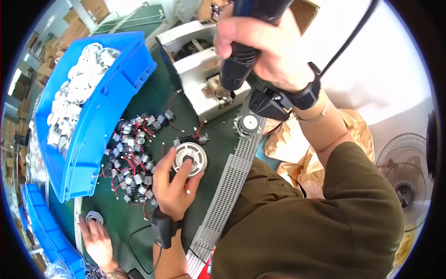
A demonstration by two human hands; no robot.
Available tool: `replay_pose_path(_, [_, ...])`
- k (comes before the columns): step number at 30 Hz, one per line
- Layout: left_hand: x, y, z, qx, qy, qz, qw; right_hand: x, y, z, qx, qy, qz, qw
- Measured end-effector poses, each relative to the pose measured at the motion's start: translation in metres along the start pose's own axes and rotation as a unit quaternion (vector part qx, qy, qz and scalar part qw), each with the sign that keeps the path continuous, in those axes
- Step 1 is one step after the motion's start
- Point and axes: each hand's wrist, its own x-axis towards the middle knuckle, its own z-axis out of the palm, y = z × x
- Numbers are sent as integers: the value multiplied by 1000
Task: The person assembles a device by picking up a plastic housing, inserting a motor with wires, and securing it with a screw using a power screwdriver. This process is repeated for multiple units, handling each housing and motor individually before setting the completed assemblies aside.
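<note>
My left hand [174, 188] is closed around a white round plastic housing [197, 158] with a dark centre, held over the green table. A small motor with wires lies just beyond its rim. In my right hand [278, 53] is a black electric screwdriver [239, 63], tip pointing down over a white box [204, 69] that holds a metal fixture [216, 90]. The fixture partly hides the screwdriver's tip. Left of my left hand lies a heap of small grey motors [134, 162] with red and white wires.
A blue bin [107, 107] full of white plastic parts stands at left. A perforated metal strip [223, 190] runs along the table's near edge, a round part [248, 124] at its far end. Another person's hand [98, 242] touches a round part [94, 217]. A fan [404, 186] stands right.
</note>
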Motion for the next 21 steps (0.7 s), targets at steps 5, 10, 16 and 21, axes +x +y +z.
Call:
replay_pose_path(5, [-2, 0, 2, -16, -5, 2, 1000, -32, 1, 2, 39, 130, 134, 982])
replay_pose_path(10, [-1, -2, 1, -15, -17, 4, 1000, -35, -2, 5, 125, 207, 226, 944])
replay_pose_path(16, [-3, 0, -1, -19, -21, 0, 1000, -35, 9, 0, 94, 184, 241, 948])
replay_pose_path(21, [-3, -3, 0, -20, -19, 0, 1000, -34, 2, 8, 57, 138, 173, 974])
